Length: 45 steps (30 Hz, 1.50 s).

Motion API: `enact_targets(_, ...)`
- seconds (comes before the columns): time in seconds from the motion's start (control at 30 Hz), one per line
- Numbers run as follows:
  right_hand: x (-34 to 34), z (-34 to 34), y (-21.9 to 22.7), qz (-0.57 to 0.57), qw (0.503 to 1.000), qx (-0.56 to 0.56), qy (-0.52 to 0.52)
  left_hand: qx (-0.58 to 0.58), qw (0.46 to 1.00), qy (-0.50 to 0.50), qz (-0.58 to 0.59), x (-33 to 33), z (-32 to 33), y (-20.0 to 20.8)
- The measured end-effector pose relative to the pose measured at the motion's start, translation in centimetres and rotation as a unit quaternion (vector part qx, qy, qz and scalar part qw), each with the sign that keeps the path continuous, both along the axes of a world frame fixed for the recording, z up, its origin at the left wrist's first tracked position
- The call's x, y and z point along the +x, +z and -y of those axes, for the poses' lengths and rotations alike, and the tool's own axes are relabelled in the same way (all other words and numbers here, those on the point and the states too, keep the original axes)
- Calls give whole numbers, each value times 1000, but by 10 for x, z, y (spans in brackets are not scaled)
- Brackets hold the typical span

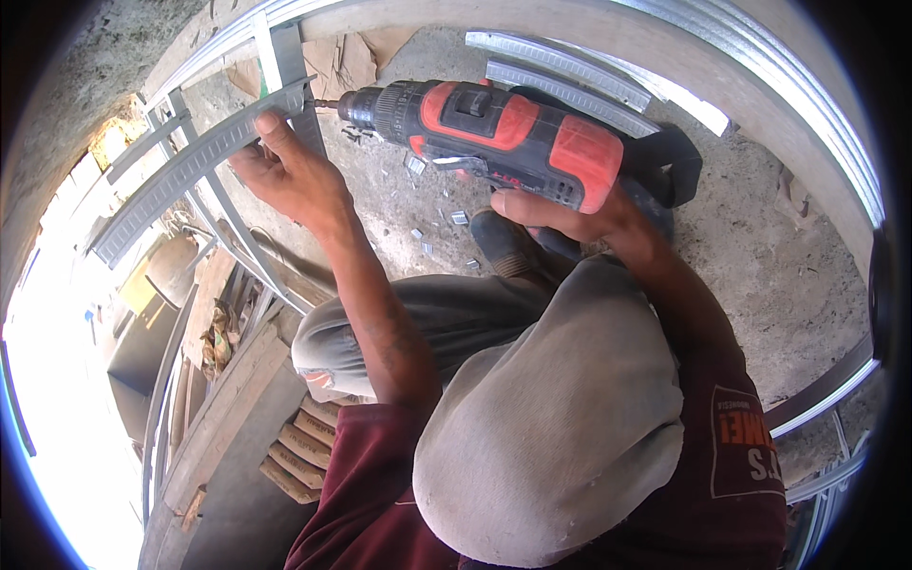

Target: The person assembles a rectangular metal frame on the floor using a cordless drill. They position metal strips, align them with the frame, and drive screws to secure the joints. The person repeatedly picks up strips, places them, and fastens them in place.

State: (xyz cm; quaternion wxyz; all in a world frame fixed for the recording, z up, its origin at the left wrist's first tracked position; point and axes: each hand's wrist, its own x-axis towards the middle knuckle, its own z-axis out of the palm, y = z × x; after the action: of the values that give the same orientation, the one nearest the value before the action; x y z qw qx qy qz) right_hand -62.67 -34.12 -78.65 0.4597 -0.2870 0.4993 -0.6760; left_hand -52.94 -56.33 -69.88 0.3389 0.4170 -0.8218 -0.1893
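My right hand (560,214) is wrapped round the grip of a red and black cordless drill (475,119), its body lying level and pointing left. The drill's bit reaches the right end of a ribbed, galvanised metal channel (180,171). Whether the tip touches the metal I cannot tell. With the thumb on its front face, my left hand (290,176) grips that channel close to the same end; the other fingers are partly hidden. Behind this end, a flat upright metal strip (271,57) crosses the channel.
Small metal offcuts (460,218) litter the concrete floor (427,180) near my shoe. More metal channels (570,71) lie beyond the drill. Stacked paper-wrapped packs (299,456) and a wooden board (218,408) are at the lower left. Torn brown paper (342,62) lies at the far side.
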Motion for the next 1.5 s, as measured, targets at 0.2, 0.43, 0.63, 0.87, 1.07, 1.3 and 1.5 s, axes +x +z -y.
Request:
enact_targets(0.2, 0, -1, 1, -44, 998, -8, -34, -18, 1000, -4, 7, 2, 1, -3)
enact_targets(0.43, -2, 0, 10, -39, 999, -19, -31, -35, 999, -3, 11, 4, 2, -5)
enact_targets(0.63, -15, 0, 25, 69, 997, 11, 30, -38, 999, -2, 9, 5, 1, -5)
enact_targets(0.87, 0, 3, 14, 21, 999, -19, -24, -23, 999, -14, -18, 5, 2, -7)
enact_targets(1.07, -3, 1, 25, 65, 998, 12, -1, -20, 1000, -9, -5, 4, 0, -3)
enact_targets(1.3, -2, 1, 23, 25, 1000, 1, -6, -11, 1000, 7, 14, 4, -3, -1)
enact_targets(1.5, -1, 0, 22, -10, 1000, -5, -15, -2, 1000, 6, -1, 3, -4, -2)
